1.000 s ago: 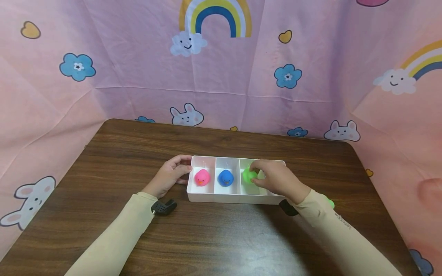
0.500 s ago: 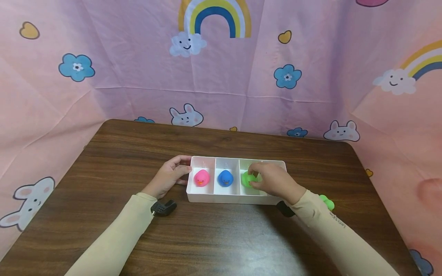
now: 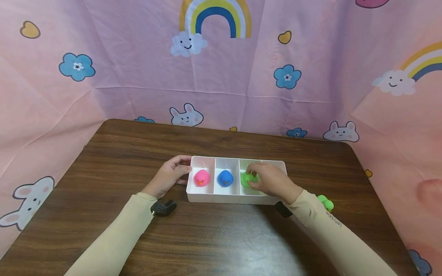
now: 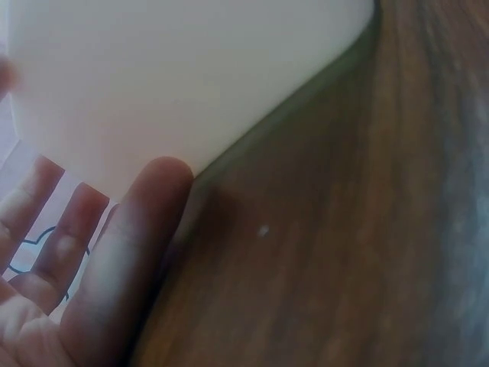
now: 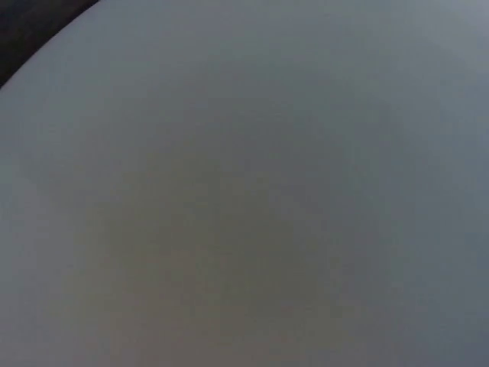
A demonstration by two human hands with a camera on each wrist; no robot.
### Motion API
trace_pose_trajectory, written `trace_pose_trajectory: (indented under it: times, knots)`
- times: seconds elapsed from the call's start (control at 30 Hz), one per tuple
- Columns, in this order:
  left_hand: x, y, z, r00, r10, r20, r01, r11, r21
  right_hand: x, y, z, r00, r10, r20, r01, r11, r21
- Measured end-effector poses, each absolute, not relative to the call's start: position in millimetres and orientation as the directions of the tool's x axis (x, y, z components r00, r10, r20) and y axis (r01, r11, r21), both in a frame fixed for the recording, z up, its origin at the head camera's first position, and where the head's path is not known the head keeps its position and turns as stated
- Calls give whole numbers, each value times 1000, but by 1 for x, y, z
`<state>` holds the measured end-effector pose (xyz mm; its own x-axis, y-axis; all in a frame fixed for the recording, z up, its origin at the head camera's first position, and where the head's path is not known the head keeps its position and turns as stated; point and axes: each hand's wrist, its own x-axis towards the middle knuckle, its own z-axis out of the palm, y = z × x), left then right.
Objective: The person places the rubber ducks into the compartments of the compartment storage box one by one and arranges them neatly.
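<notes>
A white divided tray [image 3: 226, 198] lies on the table, its right part largely covered by my right hand. A pink rubber duck [image 3: 202, 178] sits in its leftmost compartment, and a blue rubber duck [image 3: 225, 178] in the one beside it. In the third compartment, my right hand [image 3: 271, 179] pinches a green rubber duck [image 3: 246, 180] between thumb and fingers. Against the tray's left end rests my left hand [image 3: 166, 176], fingers fairly straight; the left wrist view shows its fingertips [image 4: 170, 172] touching the white wall. Only a blurred pale surface fills most of the right wrist view.
Another green rubber duck [image 3: 325, 203] lies on the wooden table [image 3: 207, 237], right of the tray and partly behind the right sleeve. A patterned pink cloth [image 3: 221, 69] hangs around the table's back and sides.
My right hand has shifted slightly left and down with the green duck in the third compartment. The duck by the right sleeve shows more now. My left hand stays put.
</notes>
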<state>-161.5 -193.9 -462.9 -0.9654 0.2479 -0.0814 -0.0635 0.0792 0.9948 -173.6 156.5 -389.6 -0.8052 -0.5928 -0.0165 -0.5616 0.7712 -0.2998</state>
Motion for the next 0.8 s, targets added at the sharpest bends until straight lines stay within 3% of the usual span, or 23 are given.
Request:
trace_pose_trajectory:
  times: [0.33, 0.47, 0.67, 0.8]
  knots:
    - [-161, -194, -462, -965, 244, -92, -74, 85, 994, -173, 157, -386, -823, -562, -79, -522, 805, -283]
    - [-160, -193, -461, -966, 241, -95, -77, 84, 994, -168, 166, -378, -838, -543, -46, -508, 809, -296]
    - [-160, -193, -462, -965, 246, -92, -75, 77, 994, -158, 205, -352, -853, -516, 76, -506, 783, -362]
    - [-161, -194, -462, -965, 249, -83, -65, 79, 995, -152, 245, -343, -884, -464, 62, -454, 816, -359]
